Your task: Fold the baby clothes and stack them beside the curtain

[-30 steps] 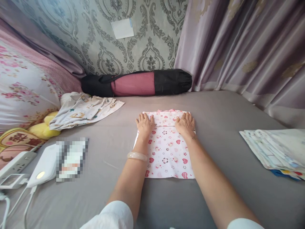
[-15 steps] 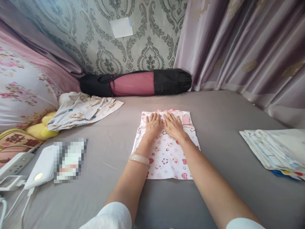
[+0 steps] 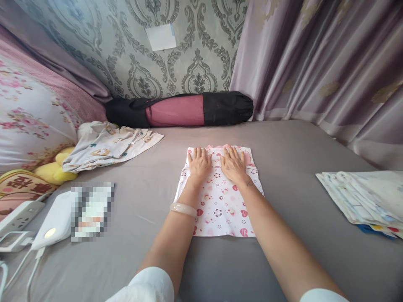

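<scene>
A white garment (image 3: 217, 205) printed with pink hearts and flowers lies folded on the grey bedsheet (image 3: 141, 260), its far part doubled over. My left hand (image 3: 200, 162) rests flat on the upper left of the cloth, fingers spread and pointing away from me. On the upper right, my right hand (image 3: 233, 163) lies flat too, its fingers apart. Between the hands shows a strip of the printed cloth. A pink patch (image 3: 247, 158) sits beside the right hand, and a bit of pink trim pokes out along the far edge.
At the right lies a stack of folded clothes (image 3: 362, 197). A loose printed garment (image 3: 113, 144) is at the left, near a yellow plush toy (image 3: 55, 170). A white device with cables (image 3: 55, 220) and a power strip (image 3: 22, 216) stand closer. A black and pink roll bag (image 3: 176, 110) lines the wall.
Both hands have slid apart over the cloth, the left one leftward and the right one rightward. The gap between them is wider. The garment keeps its place.
</scene>
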### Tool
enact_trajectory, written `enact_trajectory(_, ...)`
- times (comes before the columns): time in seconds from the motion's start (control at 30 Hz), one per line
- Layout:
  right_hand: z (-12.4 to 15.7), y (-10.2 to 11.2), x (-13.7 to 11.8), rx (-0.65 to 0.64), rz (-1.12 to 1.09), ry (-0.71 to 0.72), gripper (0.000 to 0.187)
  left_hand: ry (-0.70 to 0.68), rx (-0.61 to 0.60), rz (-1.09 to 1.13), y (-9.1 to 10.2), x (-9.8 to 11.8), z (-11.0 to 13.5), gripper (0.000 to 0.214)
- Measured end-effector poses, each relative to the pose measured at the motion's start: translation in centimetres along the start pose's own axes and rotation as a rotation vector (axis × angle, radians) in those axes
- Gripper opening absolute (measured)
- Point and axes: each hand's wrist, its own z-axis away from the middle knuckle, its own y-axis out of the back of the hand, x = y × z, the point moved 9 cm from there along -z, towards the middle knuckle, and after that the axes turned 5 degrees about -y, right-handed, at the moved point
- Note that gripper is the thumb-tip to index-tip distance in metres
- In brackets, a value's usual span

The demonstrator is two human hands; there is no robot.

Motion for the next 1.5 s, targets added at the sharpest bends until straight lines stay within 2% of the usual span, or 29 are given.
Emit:
enact_trajectory(0.13,0.0,-0.5,0.5,-0.043,0.014,-0.038,0.057,0.004,-0.068,-0.023,-0.5,-0.3,0.1,0.055)
enact_trajectory(0.37,-0.2,-0.7,0.6,-0.057,0.011,-0.034,0.057,0.012,-0.055,-0.022,-0.5,-0.5,0.1,0.056)
enact_trajectory(0.53,-0.4,0.2,2.2,-0.007,0.012,-0.122,0.057,0.151,0.036,-0.030,0.3,-2.2,0.2,0.061)
enact_trajectory(0.63,-0.4,0.3,3.7,-0.008,0.026,-0.222,0.058,0.211,0.025,-0.032,0.2,-3.1,0.3,0.061)
enact_trajectory(0.93,-0.6,-0.2,4.5,-0.035,0.009,-0.246,0.057,0.203,0.001,-0.004,0.2,-3.3,0.4,0.060)
enact_trajectory(1.17,-0.5,0.8,6.6,0.060,-0.040,-0.382,0.060,0.245,0.134,-0.001,1.2,-3.9,0.6,0.062)
enact_trajectory(1.33,-0.3,0.6,7.3,0.074,-0.027,-0.388,0.060,0.229,0.058,-0.002,0.3,-3.9,0.5,0.059)
enact_trajectory(1.5,-0.2,0.5,7.1,0.111,-0.012,-0.377,0.059,0.215,0.072,-0.032,0.3,-3.8,0.6,0.061)
